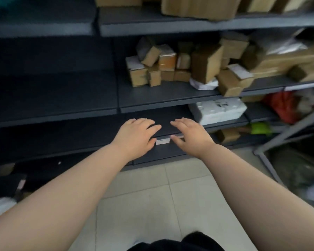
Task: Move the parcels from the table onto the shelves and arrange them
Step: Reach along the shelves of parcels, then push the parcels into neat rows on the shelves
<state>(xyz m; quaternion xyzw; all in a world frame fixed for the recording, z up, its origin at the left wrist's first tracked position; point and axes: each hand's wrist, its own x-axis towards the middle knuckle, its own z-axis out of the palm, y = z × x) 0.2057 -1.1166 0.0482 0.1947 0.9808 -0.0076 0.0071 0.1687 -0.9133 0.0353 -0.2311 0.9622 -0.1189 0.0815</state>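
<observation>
Head view, white foam parcel (219, 111) lying lengthwise along shelf (166, 124)

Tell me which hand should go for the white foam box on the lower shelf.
Right, probably. The right hand, open and empty, hovers nearer the white foam box; the left hand would have to cross it.

Matt shelf (161, 96), cardboard parcels (205, 64) (taped)

left hand (136, 136) and right hand (191, 135), fingers straight, before dark shelves (53, 98) of cardboard parcels (205, 66)
</observation>
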